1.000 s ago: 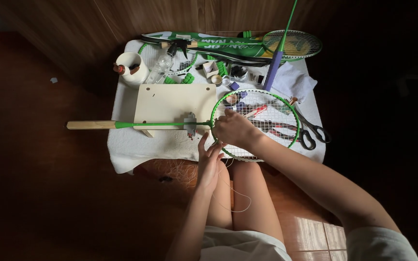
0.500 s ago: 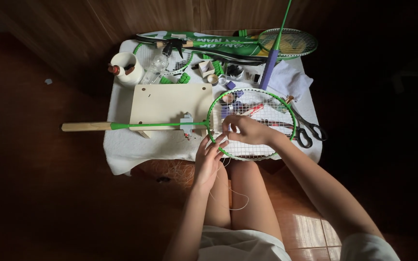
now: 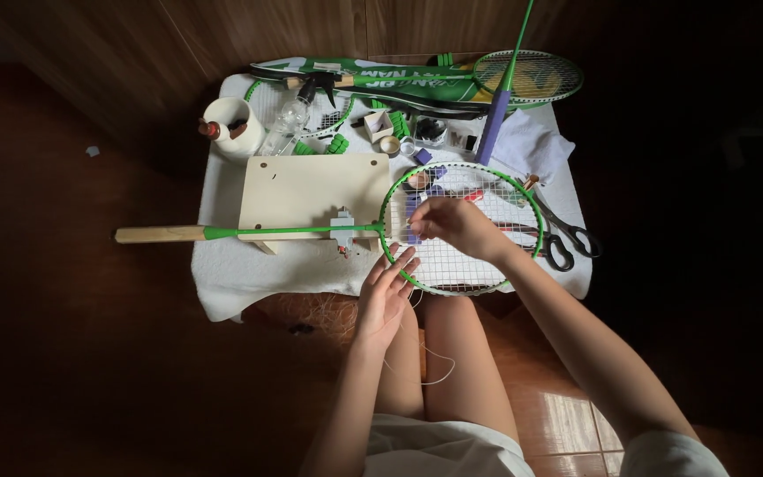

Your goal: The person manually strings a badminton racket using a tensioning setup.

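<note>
Wood at the far left: grip of the racket, lying flat across a white cloth, green shaft running right over a pale board and held there by a small grey clamp.

Behind the board, a white cup standing upright with some dark brown pieces inside, too small to name, and a little red-capped bottle just beside it. Next to that a clear spray bottle, lying tilted; level of liquid not readable. Further right a small open box and a round pot, contents impossible to tell.

Left hand open, fingers spread, fingertips touching the lower left rim of the head. Thin pale string hanging in a loose loop below, over the knees.

Right hand above the string bed, fingers closed in a pinch, probably on the string end, though too thin to confirm.

Judged as stringing work, in the middle of weaving one line through the bed. Next move seemingly calling for a steady frame under the left hand, a clean pull of the slack, no tangle in the loop.

At the right edge, black scissors partly under the head. At the back, a second racket on a green cover.
</note>
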